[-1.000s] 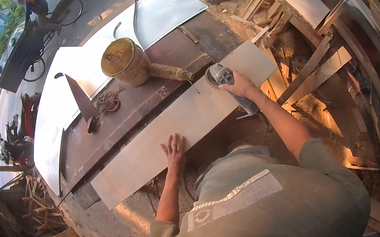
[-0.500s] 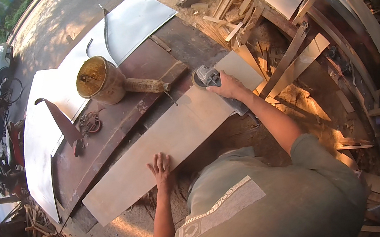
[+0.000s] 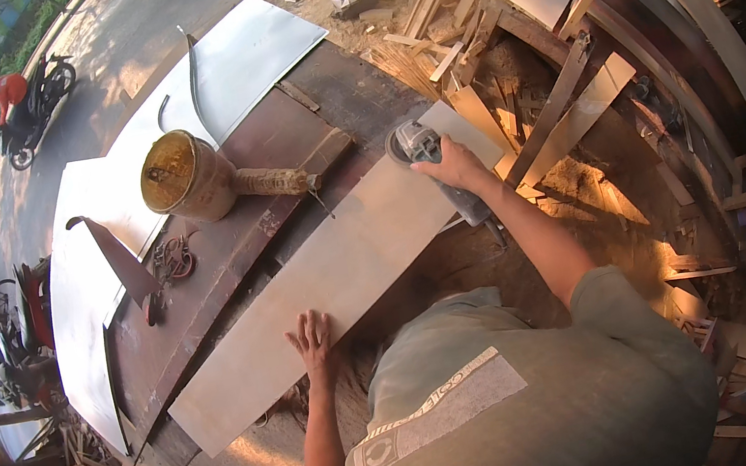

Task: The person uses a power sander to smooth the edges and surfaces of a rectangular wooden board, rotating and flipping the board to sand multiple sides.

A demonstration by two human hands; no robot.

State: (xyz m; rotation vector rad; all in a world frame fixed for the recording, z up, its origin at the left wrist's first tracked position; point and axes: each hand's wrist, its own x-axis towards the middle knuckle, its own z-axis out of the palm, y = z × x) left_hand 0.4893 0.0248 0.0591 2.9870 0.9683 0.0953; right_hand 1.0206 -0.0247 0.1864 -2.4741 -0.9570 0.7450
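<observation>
A long pale wooden board (image 3: 304,295) lies slantwise across the worktable. My left hand (image 3: 314,343) rests on its near edge, fingers spread flat. Close to the board's far right end, my right hand (image 3: 459,166) is wrapped round an angle grinder (image 3: 419,138). The grinder's round disc is over the board's far edge and looks to be on its surface, though contact is hard to see. Its body slants back over the near edge, beneath my right forearm.
Beyond the board stand a stained bucket (image 3: 211,190), a worn cylinder (image 3: 269,182), a handsaw (image 3: 121,262) and a red-handled tool (image 3: 174,259). White sheets (image 3: 256,49) cover the table's far side. Scrap wood (image 3: 572,113) is heaped at right. A motorcycle (image 3: 37,108) is on the road.
The grinder in my right hand has shifted a little along the board toward its right end. My left hand stays on the near edge. A motorcycle has appeared on the road.
</observation>
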